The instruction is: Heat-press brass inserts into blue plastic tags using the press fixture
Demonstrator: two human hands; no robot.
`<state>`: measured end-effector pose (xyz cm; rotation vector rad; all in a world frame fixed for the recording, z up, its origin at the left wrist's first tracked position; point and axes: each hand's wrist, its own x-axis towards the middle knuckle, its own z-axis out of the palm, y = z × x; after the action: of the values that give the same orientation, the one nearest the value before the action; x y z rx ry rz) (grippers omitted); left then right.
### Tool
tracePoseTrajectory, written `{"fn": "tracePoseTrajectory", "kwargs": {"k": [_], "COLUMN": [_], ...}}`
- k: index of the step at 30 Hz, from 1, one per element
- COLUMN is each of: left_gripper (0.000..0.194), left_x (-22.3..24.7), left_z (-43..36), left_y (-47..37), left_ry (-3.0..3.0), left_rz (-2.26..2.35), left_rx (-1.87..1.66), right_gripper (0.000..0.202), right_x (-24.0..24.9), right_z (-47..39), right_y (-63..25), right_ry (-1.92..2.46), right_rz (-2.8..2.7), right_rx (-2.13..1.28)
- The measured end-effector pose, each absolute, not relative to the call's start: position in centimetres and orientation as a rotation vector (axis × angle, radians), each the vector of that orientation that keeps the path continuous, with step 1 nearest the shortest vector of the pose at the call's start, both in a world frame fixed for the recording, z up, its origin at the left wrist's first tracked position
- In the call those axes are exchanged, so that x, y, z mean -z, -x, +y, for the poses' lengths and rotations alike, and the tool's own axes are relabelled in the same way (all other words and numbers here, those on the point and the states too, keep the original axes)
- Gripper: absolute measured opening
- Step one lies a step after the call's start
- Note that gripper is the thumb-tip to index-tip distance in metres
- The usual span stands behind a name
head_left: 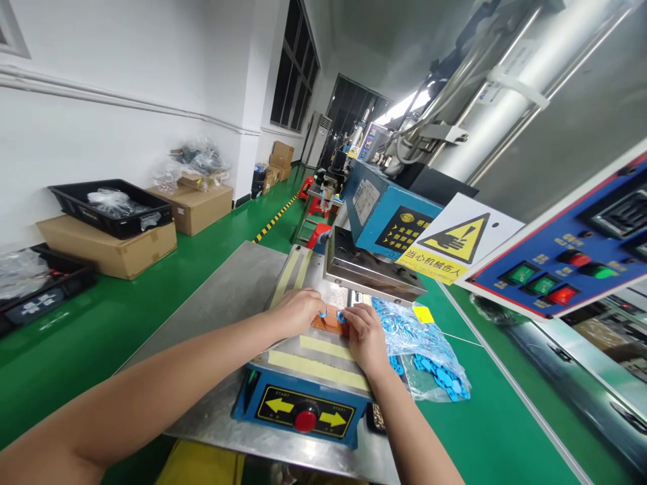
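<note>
My left hand (298, 312) reaches in from the left, its fingertips closed on a small blue plastic part (322, 314) at the left of an orange block (329, 325). From the right, the bent fingers of my right hand (364, 331) are pressed round another small blue plastic part (341, 316) on the same block. The block sits on the metal bed of a press (323, 347), which has strips of yellow tape. Just beyond and above my fingers is the thick steel press head (371, 273). My fingers partly hide both parts.
Clear bags of blue parts (435, 350) lie right of the bed. A red button (305, 421) is on the press front. A warning sign (457, 237) and a control panel (566, 269) stick out at right. Cardboard boxes (114, 246) stand along the left wall.
</note>
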<state>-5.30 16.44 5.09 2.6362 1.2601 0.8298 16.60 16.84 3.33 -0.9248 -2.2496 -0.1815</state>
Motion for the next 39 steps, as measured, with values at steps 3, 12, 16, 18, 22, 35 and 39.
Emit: {"fn": "tracePoseTrajectory", "kwargs": {"k": [3, 12, 16, 18, 22, 35, 39], "left_gripper": [0.027, 0.025, 0.023, 0.03, 0.044, 0.053, 0.055], "left_x": [-4.9, -5.3, -5.5, -3.5, 4.2, 11.3, 11.7], "left_z": [16.4, 16.4, 14.9, 12.8, 6.5, 2.1, 2.1], "left_y": [5.3, 5.4, 9.1, 11.8, 13.9, 8.4, 8.8], "left_ry": [-2.636, -2.678, -2.28, -1.916, -1.302, -1.105, -1.122], "left_rz": [1.265, 1.196, 1.287, 1.493, 1.775, 1.675, 1.685], "left_rx": [-0.84, -0.945, -1.272, -1.462, -1.583, -1.588, -1.555], "right_gripper": [0.032, 0.026, 0.033, 0.039, 0.052, 0.047, 0.043], "right_x": [-3.2, -3.1, -0.8, 1.1, 5.6, 7.5, 6.8], "right_z": [16.7, 13.0, 8.5, 6.2, 3.6, 2.3, 2.5], "right_y": [-16.8, -19.7, -22.9, -24.2, -24.9, -24.3, -24.2], "right_ry": [0.916, 1.035, 1.334, 1.4, 1.299, 1.246, 1.294], "right_rz": [-2.226, -1.89, -1.542, -1.353, -1.163, -1.296, -1.321], "right_rx": [0.134, -0.005, -0.235, -0.42, -0.871, -0.995, -0.961]}}
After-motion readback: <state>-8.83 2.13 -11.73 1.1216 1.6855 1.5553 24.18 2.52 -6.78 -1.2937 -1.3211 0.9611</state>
